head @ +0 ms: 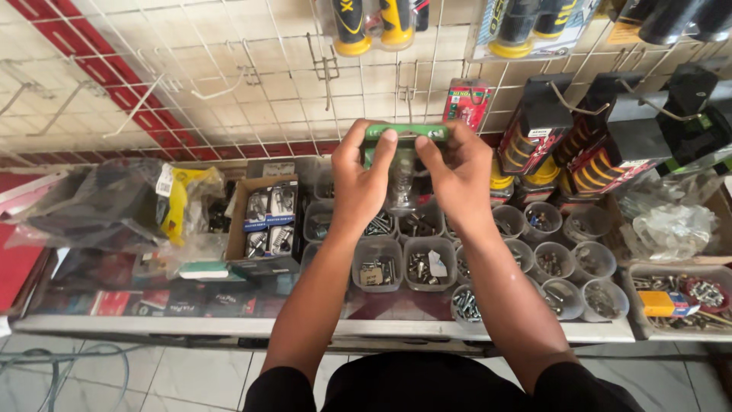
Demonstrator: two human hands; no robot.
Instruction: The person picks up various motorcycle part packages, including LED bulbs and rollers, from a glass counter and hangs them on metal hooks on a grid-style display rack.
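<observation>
My left hand point(360, 177) and my right hand point(457, 177) are raised together in front of the wire wall rack, both gripping a small green-topped blister pack point(405, 133) with a clear plastic bubble point(402, 187) hanging below the card. My thumbs press on the green card's upper edge from either side. The pack is held above rows of small clear tubs point(425, 263) filled with screws and bolts.
A wire grid point(252, 69) with empty hooks covers the tiled wall. Packaged yellow-and-black grips point(560, 145) hang at the right. A cardboard box of small parts point(268, 217), plastic bags point(114, 202) and a tray of hardware point(679, 297) sit on the glass counter.
</observation>
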